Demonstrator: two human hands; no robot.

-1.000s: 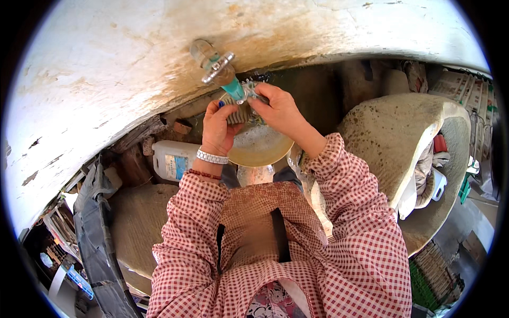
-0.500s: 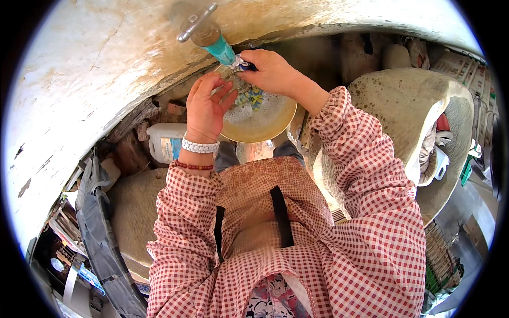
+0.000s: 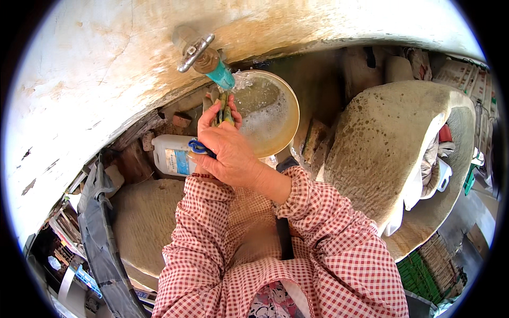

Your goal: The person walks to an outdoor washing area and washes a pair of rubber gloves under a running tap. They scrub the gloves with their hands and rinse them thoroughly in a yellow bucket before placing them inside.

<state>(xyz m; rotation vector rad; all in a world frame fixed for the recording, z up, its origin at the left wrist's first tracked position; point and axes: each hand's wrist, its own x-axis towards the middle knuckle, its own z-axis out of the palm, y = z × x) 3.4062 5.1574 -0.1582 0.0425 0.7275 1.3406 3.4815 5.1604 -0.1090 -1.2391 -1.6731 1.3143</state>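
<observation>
In my left hand (image 3: 212, 115) is a limp, folded yellow-green and grey bundle (image 3: 225, 108), its fingers wrapped round it beside the tap; what it is exactly I cannot make out. My right hand (image 3: 236, 157) crosses over the left wrist and closes on a tool with blue loop handles (image 3: 197, 145), like scissors; its blades are hidden. From the tap (image 3: 204, 59), a teal tube (image 3: 221, 76) lets water splash at the edge of a round yellowish basin (image 3: 297, 119), where foamy water stands.
Left of the basin lies a white plastic jug (image 3: 172, 153). A large stone block (image 3: 382, 132) rises on the right, another stone slab (image 3: 143, 222) on the left. The stained wall (image 3: 106, 63) runs along the far side; a green crate (image 3: 419, 275) stands at lower right.
Both hands have come back from under the tap toward me and left of the basin. My right hand has crossed over my left wrist. The basin's water is now uncovered.
</observation>
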